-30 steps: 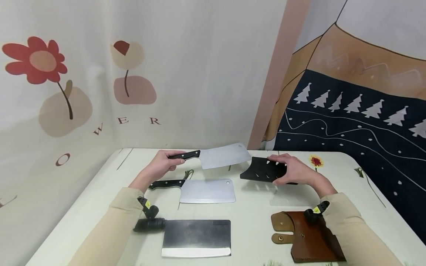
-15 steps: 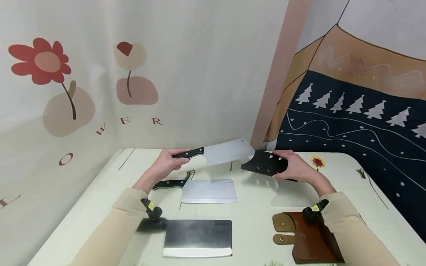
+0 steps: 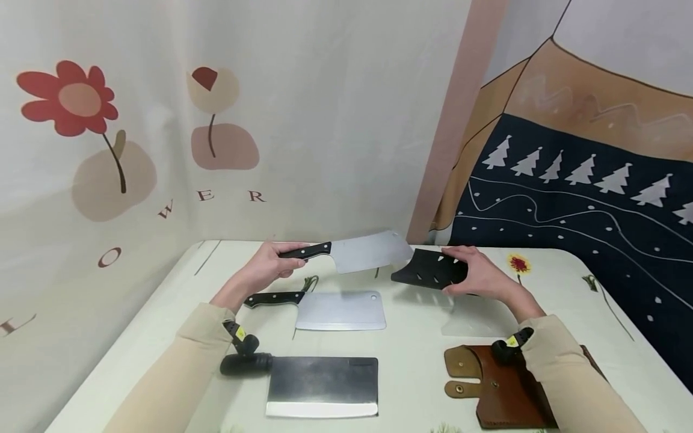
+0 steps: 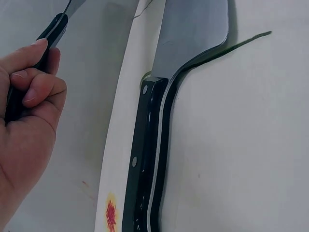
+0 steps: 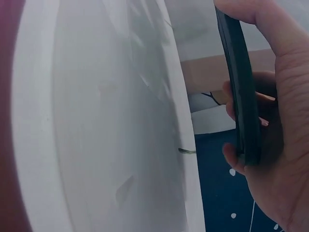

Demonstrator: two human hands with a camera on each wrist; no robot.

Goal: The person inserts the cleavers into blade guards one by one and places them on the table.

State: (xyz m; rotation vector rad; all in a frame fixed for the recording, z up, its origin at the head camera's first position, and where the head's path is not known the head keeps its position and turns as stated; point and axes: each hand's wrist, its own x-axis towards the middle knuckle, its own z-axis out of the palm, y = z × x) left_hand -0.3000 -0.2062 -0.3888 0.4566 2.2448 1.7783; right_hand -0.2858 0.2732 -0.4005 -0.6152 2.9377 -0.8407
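My left hand [image 3: 262, 270] grips the black riveted handle [image 3: 305, 251] of a cleaver, raised above the far part of the table. Its silver blade [image 3: 370, 251] points right, and the end overlaps the near edge of a black blade guard [image 3: 430, 269] in the head view. That guard has several slots and a curved end; my right hand [image 3: 484, 276] holds it by its far end, thumb below and fingers over the top. In the right wrist view the guard [image 5: 240, 92] shows edge-on between thumb and fingers. A second similar cleaver [image 3: 341, 311] lies just below my left hand.
Nearer lies a wide dark-bladed cleaver [image 3: 323, 385] with a black handle. A brown leather sheath [image 3: 509, 391] with snap straps rests partly under my right forearm. Beneath the guard is a clear flat sheet [image 3: 476, 319]. Printed curtains stand behind the table [image 3: 411, 337].
Both hands rise slightly, then lower a little, with the cleaver and the guard still held. The guard tilts more than a second ago. The things on the table stay put.
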